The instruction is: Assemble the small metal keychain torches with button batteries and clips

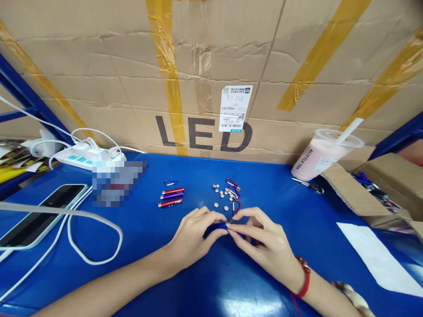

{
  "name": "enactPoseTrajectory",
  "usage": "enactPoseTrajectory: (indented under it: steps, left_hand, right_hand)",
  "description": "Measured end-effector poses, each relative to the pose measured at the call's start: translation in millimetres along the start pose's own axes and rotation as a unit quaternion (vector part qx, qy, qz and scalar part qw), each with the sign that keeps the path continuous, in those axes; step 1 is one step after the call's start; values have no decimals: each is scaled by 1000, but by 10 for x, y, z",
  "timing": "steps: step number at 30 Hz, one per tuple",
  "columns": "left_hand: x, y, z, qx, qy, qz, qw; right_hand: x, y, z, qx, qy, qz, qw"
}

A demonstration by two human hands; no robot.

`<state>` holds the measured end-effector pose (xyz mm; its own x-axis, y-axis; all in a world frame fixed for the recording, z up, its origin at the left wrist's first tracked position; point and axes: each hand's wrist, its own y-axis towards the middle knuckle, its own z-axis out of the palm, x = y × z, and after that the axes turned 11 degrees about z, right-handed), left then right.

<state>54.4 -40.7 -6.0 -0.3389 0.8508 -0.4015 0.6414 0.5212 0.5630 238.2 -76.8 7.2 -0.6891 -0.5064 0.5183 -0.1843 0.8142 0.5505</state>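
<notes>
Nearby, pink drink in cup

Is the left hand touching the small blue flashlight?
Touching. The head view shows the left hand fingers wrapped on the blue flashlight, right hand pinching its end.

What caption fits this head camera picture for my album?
Two hands, left hand and right hand, grip a small blue flashlight near button batteries.
</notes>
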Motion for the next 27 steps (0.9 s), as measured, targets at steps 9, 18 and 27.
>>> enactPoseTrajectory:
  steps: [9,18,27]
  left_hand:
    - [12,-3,-1,17,25,47,998]
    - [38,7,-8,59,29,-11,998]
    - [161,50,-102,-24,25,-137,990]
  right_hand:
    - [-42,-31,-7,62,-31,12,998]
    - [-80,0,21,92,-11,46,995]
    - [-224,81,1,84,-132,44,987]
